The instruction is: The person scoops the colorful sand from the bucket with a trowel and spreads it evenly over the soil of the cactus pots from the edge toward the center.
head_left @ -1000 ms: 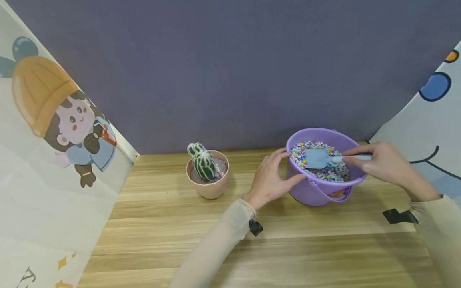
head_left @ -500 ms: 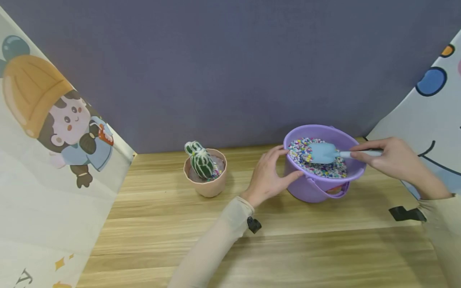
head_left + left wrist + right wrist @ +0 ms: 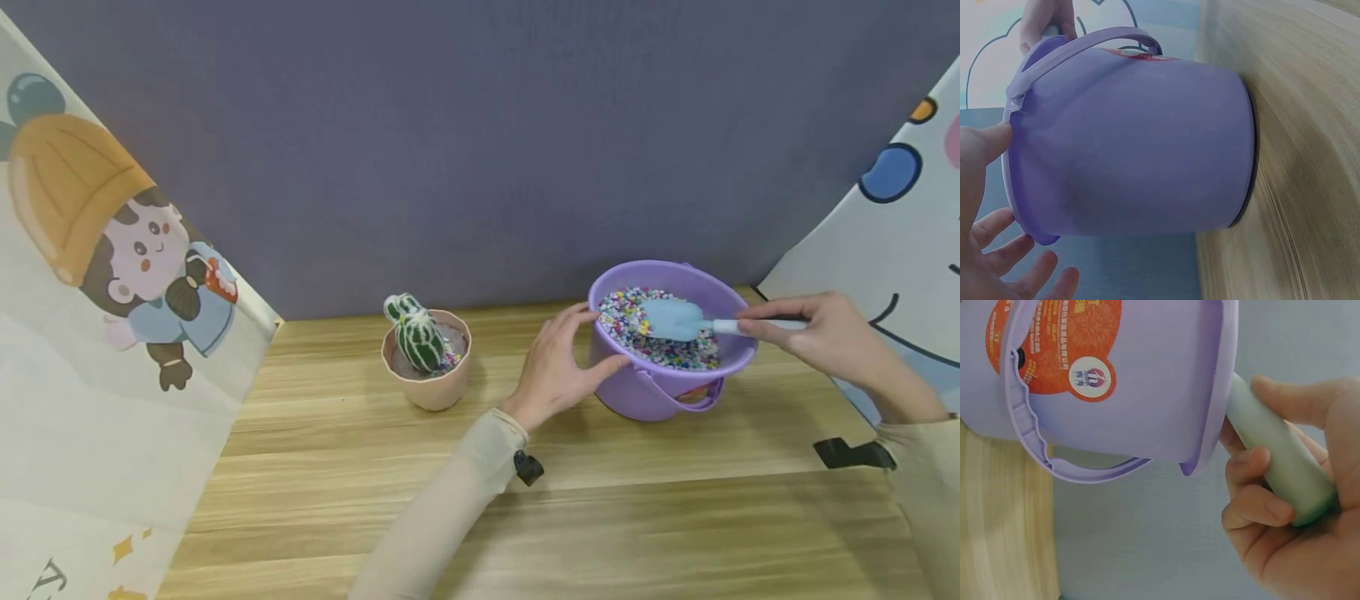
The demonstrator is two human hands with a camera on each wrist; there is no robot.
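A purple bucket [image 3: 637, 392] stands on the wooden table, part filled with small multicoloured pebbles [image 3: 624, 315]. My left hand [image 3: 551, 371] touches its left rim with spread fingers and thumb; in the left wrist view, the thumb [image 3: 994, 140] lies against the rim and the outer fingers stay loose. My right hand [image 3: 832, 337] grips the pale handle [image 3: 1282, 456] of a light-blue toy trowel [image 3: 675, 319]. The trowel's blade is inside the bucket at the pebbles, its handle crossing the right rim. Whether the blade rests on the pebbles or hovers, I cannot tell.
Left of the bucket stands a peach flowerpot [image 3: 435, 393] with a green-and-white cactus [image 3: 420, 340] and some coloured pebbles in it. A grey panel [image 3: 450, 167] rises behind the table [image 3: 337, 500]. Printed cartoon panels flank both sides. The bucket's handle [image 3: 686, 400] hangs down in front.
My right hand and the trowel have shifted to the right, bringing the blade away from the bucket's left side. The left hand stays at the rim. The head view has shifted slightly.
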